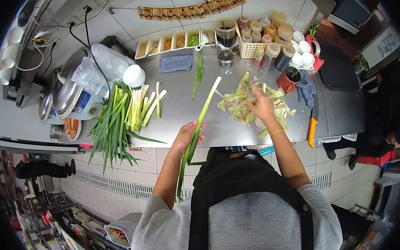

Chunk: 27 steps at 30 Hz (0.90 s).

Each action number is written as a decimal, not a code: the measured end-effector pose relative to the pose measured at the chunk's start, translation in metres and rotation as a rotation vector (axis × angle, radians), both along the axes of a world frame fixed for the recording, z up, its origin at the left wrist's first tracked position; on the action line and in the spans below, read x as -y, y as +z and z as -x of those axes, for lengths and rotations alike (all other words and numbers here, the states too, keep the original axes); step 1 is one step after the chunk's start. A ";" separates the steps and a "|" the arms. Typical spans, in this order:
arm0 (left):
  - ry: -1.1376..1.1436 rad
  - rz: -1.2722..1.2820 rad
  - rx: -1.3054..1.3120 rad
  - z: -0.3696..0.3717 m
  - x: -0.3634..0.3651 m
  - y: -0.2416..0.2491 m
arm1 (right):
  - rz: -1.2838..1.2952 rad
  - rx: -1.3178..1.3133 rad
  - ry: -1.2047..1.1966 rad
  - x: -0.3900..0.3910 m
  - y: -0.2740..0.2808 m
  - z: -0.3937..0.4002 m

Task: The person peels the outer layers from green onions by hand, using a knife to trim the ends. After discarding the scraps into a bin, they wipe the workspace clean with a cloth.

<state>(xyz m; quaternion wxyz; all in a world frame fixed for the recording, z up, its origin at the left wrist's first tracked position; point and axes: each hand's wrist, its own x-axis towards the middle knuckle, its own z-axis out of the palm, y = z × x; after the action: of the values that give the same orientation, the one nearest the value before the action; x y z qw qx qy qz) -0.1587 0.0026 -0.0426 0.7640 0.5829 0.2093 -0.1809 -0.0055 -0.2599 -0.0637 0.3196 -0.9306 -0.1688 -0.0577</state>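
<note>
My left hand [188, 136] is closed round the middle of a long green onion [204, 110]. Its white end points up and away from me, and its green leaves hang past the counter's front edge. Above a heap of pale peelings [237, 103] is my right hand [262, 106], its index finger stretched out and its thumb apart; nothing is plainly held in it. To the left lies a bunch of green onions [112, 114], white ends toward the middle. A loose green leaf [198, 77] lies farther back on the counter.
An orange-handled knife [314, 129] lies right of the heap, near a red mug [289, 79] and a blue cloth [306, 90]. Behind stand topping trays [166, 42] and a basket of bottles [250, 48]. Lidded pots [72, 96] stand left. Other people are at both sides.
</note>
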 end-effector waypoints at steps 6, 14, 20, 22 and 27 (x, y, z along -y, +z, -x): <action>-0.033 0.035 0.002 -0.012 0.008 -0.012 | -0.100 0.084 -0.441 0.100 -0.047 -0.011; -0.088 0.050 -0.008 -0.027 0.025 -0.002 | 0.363 0.047 -0.658 0.195 -0.061 -0.068; -0.101 0.013 0.024 -0.025 0.032 0.014 | 0.231 -0.109 -0.673 0.269 -0.130 -0.107; -0.114 0.022 0.044 -0.020 0.031 0.017 | -0.258 -0.072 -0.628 0.280 -0.127 -0.107; -0.049 -0.016 0.059 -0.011 0.029 0.021 | -1.380 0.063 -0.528 0.288 -0.039 -0.033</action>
<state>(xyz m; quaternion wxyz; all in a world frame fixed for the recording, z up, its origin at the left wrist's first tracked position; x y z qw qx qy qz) -0.1481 -0.0263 -0.0219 0.7607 0.5989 0.1737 -0.1804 0.0275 -0.5482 -0.1023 0.8025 -0.5257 0.1261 -0.2523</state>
